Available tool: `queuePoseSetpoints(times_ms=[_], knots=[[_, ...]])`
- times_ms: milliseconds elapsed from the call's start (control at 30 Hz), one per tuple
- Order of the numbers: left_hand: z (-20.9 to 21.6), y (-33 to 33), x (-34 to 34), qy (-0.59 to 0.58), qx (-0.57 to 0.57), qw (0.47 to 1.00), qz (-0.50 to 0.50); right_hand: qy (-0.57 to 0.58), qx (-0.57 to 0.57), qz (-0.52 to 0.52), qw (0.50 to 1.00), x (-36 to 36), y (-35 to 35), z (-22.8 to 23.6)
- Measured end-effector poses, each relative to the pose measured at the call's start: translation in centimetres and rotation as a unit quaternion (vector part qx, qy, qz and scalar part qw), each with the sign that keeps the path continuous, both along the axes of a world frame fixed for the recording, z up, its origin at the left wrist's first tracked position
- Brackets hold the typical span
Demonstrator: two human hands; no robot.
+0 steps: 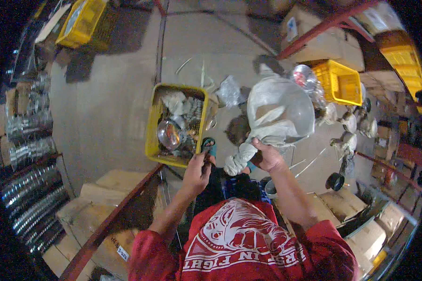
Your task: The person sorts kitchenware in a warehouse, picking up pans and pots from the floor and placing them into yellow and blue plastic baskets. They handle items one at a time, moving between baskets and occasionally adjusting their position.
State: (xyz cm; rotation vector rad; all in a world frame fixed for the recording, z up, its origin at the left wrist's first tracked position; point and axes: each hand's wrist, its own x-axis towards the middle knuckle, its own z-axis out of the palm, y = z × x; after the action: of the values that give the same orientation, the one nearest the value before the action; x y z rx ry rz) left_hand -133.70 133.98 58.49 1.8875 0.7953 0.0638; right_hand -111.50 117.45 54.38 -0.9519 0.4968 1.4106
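While the right hand (266, 157) is clamped on the twisted neck of a pale sack (262, 100), the left hand (199, 173) is well apart from it, fingers bent, beside the near right corner of a yellow crate (150, 126); whether it touches the rim or grips anything cannot be told.

Pale sack: bulging, body just beyond the right hand, twisted tail hanging on the hand's left; a smooth grey rounded section at its right, nature unclear.

Yellow crate: left of the sack; contents, crumpled pale material (173, 103) and a shiny round object (169, 134).

Floor (103, 117): grey, smooth; crumpled clear plastic (229, 91) between crate and sack, thin pale strips (309, 162) scattered, a black ring-shaped item (334, 181) at right.

Room: a second yellow crate (348, 83) beyond the sack to the right; small pale bundles (349, 122) near it; cardboard boxes (309, 40) at far right and on the near side; red metal bars (110, 219) on both sides; shiny ribbed stacks (30, 187) along the left.
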Motion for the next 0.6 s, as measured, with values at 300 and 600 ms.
queuePoseSetpoints(times_ms=[300, 600], knots=[[10.4, -13.4, 5.7, -0.102, -0.156, 0.982, -0.007, -0.1, 0.058, -0.117, 0.986, 1.8, -11.9, 11.7], [15.6, -21.6, 6.8, -0.25, 0.377, 0.88, -0.143, -0.056, 0.119, -0.2, 0.971, -1.1, -19.9, 15.2]])
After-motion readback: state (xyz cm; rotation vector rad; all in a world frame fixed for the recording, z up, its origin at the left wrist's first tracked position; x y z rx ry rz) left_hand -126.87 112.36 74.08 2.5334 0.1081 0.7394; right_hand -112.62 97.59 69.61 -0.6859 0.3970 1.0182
